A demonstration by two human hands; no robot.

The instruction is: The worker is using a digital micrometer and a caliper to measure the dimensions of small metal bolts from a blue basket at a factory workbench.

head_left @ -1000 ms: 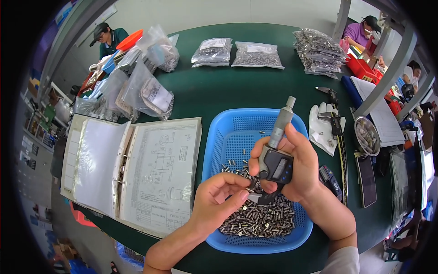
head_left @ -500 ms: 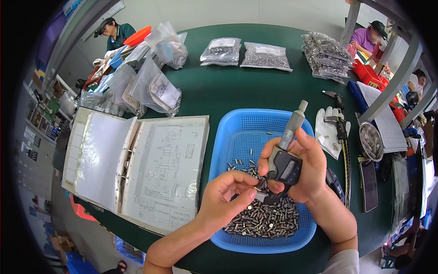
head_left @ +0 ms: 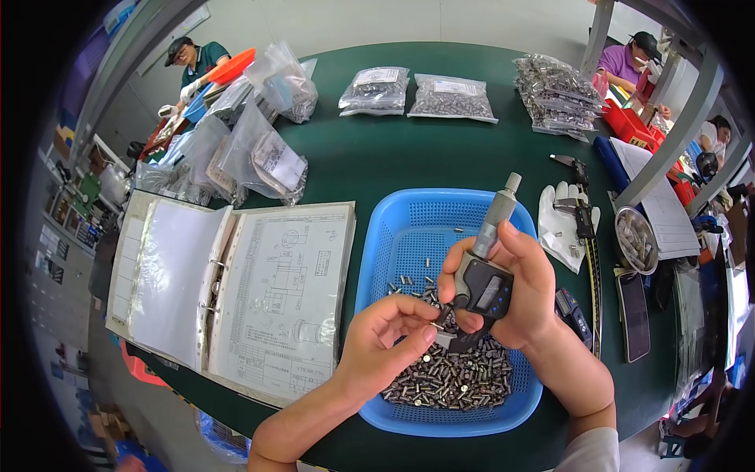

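Observation:
My right hand (head_left: 515, 287) grips a digital micrometer (head_left: 484, 271) over a blue plastic basket (head_left: 409, 216); its grey thimble points up and to the right. My left hand (head_left: 385, 342) pinches a small metal pin (head_left: 435, 324) at the micrometer's jaws. Several small metal pins (head_left: 452, 377) lie heaped in the near part of the basket, with a few loose ones farther back.
An open ring binder (head_left: 228, 291) with a technical drawing lies left of the basket. Bags of metal parts (head_left: 417, 94) sit at the back and left. White gloves (head_left: 562, 224), a caliper (head_left: 586, 236), a metal bowl (head_left: 635, 240) and a phone (head_left: 633, 315) lie to the right. Other people work at neighbouring benches.
Both hands with the micrometer stay over the basket; the view has shifted slightly. My left fingers keep the pin at the jaws.

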